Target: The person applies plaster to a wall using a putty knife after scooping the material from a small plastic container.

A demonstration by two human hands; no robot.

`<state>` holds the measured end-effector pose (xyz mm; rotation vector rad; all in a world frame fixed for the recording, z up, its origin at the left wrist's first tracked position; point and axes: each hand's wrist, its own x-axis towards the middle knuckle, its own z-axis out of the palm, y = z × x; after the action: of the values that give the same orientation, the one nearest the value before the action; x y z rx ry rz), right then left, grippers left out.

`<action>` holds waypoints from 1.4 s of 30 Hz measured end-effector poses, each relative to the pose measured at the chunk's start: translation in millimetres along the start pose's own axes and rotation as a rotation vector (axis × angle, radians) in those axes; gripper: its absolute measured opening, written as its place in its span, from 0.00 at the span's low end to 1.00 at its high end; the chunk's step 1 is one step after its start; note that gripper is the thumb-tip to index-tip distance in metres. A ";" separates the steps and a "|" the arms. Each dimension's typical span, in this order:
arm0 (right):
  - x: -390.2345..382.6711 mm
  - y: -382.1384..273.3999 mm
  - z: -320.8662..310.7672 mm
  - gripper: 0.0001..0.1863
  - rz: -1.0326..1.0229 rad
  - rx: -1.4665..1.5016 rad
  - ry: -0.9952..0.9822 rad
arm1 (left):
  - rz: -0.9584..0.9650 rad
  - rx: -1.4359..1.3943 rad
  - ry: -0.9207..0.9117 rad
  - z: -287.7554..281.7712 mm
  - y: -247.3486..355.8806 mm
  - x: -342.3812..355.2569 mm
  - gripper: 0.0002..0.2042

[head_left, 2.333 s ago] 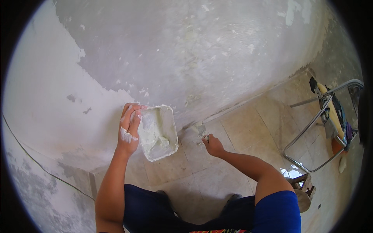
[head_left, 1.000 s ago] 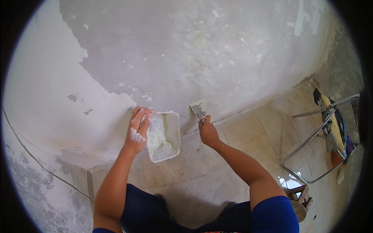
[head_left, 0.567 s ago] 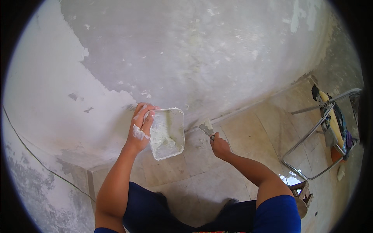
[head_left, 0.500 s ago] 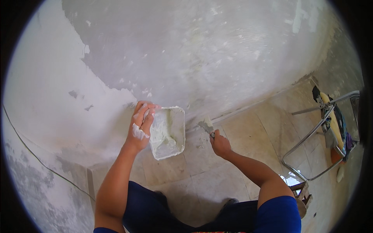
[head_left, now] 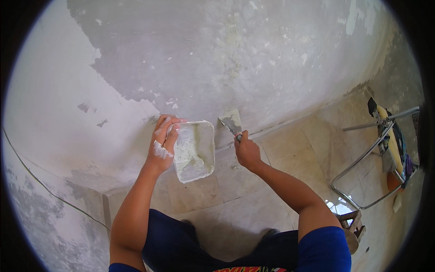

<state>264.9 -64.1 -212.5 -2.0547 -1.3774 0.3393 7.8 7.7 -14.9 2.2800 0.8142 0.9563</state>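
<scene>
My left hand (head_left: 162,138), smeared with white paste, grips the left edge of a white rectangular container (head_left: 192,152) that holds pale, creamy paste. To its right, my right hand (head_left: 245,149) is closed on the handle of a putty knife (head_left: 231,120), whose metal blade carries pale paste and points up beside the container's top right corner. Beyond both hands rises a patchy wall (head_left: 190,54), white on the left and grey with flecks across the middle.
At the right, a chrome chair frame (head_left: 362,161) with piled items (head_left: 389,145) stands against the wall, with a small wooden stool (head_left: 353,231) below it. A thin cable (head_left: 50,190) runs along the left. My feet are on the tiled floor (head_left: 285,154).
Since half a second ago, my right hand has moved up and left, bringing the blade higher beside the container. My left hand and the container have shifted slightly upward.
</scene>
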 end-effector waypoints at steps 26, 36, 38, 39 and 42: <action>-15.6 -61.3 -120.5 0.28 -0.027 0.954 -0.756 | -0.070 -0.196 0.295 -8.7 -7.8 -4.6 0.15; -36.7 -96.0 -146.5 0.33 -0.223 0.992 -0.739 | -0.154 -0.247 0.401 -16.3 15.1 -10.2 0.16; -38.7 -95.2 -143.0 0.32 -0.246 0.992 -0.739 | -0.179 -0.261 0.414 -16.2 22.2 -9.6 0.17; -39.5 -94.2 -140.9 0.32 -0.253 0.975 -0.742 | -0.192 -0.259 0.420 -15.9 27.7 -9.2 0.17; -39.3 -94.9 -135.1 0.30 -0.251 0.963 -0.741 | -0.202 -0.228 0.448 -14.0 33.5 -6.5 0.19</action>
<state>250.6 -124.2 -54.4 -0.9569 -1.4124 1.4252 4.3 -16.2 12.9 1.7743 1.0346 1.4072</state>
